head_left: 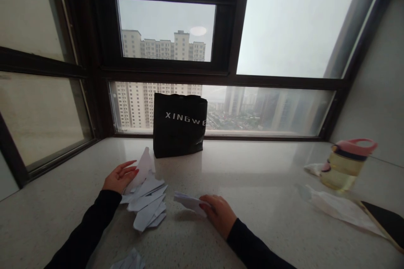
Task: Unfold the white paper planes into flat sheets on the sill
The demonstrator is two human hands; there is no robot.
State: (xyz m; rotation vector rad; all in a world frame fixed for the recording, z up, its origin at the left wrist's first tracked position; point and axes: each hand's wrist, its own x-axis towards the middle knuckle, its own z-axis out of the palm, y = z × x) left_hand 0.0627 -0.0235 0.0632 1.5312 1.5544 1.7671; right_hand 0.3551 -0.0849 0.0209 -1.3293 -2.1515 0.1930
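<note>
My left hand (121,177) grips a white piece of paper (145,165) that stands tilted up with its narrow end at the top. Just below it, a fanned pile of folded white papers (147,201) lies on the pale speckled counter (252,176). To the right of the pile, my right hand (219,212) pinches a thin folded white paper (187,201) between thumb and fingers, its free end pointing left. Whether that is one sheet or a few layers, I cannot tell.
Behind the pile stands a black bag (179,128) with white lettering, against the window. More folded papers (130,260) lie at the near edge. On the right are a bottle with a pink lid (345,166), a crumpled plastic wrapper (341,208) and a dark flat object (386,222).
</note>
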